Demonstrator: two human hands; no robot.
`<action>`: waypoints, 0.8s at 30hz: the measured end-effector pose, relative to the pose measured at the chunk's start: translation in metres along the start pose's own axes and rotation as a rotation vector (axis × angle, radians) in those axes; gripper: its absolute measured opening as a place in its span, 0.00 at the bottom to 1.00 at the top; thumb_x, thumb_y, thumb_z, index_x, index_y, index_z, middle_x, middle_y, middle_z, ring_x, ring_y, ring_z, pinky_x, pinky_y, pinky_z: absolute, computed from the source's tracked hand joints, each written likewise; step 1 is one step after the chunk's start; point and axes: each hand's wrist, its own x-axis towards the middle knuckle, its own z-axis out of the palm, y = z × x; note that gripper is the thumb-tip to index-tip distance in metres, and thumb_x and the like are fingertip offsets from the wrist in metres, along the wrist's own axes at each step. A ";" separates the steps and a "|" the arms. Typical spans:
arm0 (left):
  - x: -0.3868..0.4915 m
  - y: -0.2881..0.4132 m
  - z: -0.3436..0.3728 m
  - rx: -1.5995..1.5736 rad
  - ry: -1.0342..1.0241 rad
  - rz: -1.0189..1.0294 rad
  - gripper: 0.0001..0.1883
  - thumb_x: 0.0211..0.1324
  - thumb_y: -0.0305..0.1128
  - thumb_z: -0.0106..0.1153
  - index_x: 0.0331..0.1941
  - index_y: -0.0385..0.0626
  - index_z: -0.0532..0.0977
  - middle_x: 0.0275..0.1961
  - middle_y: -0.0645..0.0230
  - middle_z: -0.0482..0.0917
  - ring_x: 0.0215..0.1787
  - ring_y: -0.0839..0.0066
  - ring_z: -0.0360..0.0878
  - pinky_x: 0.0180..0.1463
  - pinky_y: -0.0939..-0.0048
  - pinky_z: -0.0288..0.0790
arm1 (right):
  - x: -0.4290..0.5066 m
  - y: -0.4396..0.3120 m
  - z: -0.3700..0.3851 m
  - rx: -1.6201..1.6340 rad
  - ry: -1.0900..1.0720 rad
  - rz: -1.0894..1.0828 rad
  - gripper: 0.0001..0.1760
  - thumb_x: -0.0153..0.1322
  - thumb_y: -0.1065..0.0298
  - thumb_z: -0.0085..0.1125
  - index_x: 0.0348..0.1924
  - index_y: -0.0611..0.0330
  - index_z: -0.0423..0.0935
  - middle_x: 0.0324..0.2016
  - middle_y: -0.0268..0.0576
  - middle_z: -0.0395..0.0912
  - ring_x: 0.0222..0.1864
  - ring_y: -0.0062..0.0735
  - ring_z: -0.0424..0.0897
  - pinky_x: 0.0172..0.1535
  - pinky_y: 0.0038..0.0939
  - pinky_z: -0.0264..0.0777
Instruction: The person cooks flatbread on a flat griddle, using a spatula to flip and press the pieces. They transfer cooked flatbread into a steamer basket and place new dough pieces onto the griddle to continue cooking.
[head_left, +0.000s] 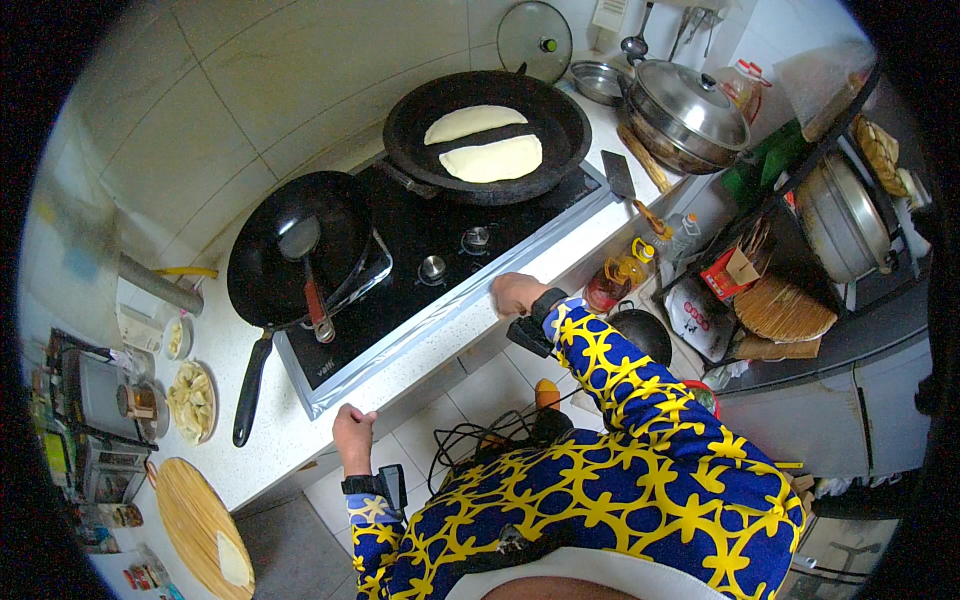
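My left hand (353, 433) rests curled at the counter's front edge, below the gas hob's near left corner. Farther right, my right hand (517, 293) lies curled on the same edge, close to the foil-taped rim of the hob (450, 289). No object shows in either hand. On the right burner stands a black flat pan (570, 127) holding two pale half-moon flatbreads (491, 158). A black wok (255, 247) sits on the left side, with a red-handled spatula (314, 292) leaning in it. A wooden-handled turner (619, 175) lies on the counter beyond the hob's right edge.
A lidded steel pot (686, 112) and a steel bowl (598, 81) stand at the back right. To the left are a plate of dumplings (192, 401) and a round wooden board (191, 517). Oil bottles (619, 281) and a small pan (642, 334) are below the counter; black cables (480, 439) lie low.
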 end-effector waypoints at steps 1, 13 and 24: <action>0.000 0.001 0.000 0.003 -0.005 -0.017 0.15 0.38 0.29 0.67 0.19 0.41 0.65 0.18 0.63 0.70 0.20 0.67 0.67 0.28 0.68 0.65 | 0.002 0.001 0.001 -0.005 0.010 -0.002 0.15 0.52 0.72 0.61 0.33 0.66 0.79 0.36 0.56 0.78 0.40 0.50 0.78 0.39 0.40 0.73; -0.002 0.004 -0.002 0.004 -0.013 -0.013 0.15 0.39 0.29 0.67 0.19 0.41 0.66 0.18 0.63 0.71 0.20 0.68 0.67 0.28 0.68 0.65 | 0.020 0.009 0.008 -0.067 -0.016 -0.021 0.17 0.51 0.68 0.63 0.33 0.62 0.79 0.36 0.54 0.78 0.39 0.48 0.78 0.38 0.40 0.73; 0.000 0.003 -0.001 0.007 -0.018 -0.019 0.15 0.39 0.30 0.67 0.19 0.42 0.66 0.18 0.63 0.71 0.20 0.67 0.67 0.28 0.68 0.65 | 0.018 0.009 0.006 -0.080 0.012 -0.028 0.19 0.51 0.68 0.64 0.36 0.62 0.78 0.38 0.52 0.78 0.41 0.47 0.78 0.39 0.38 0.73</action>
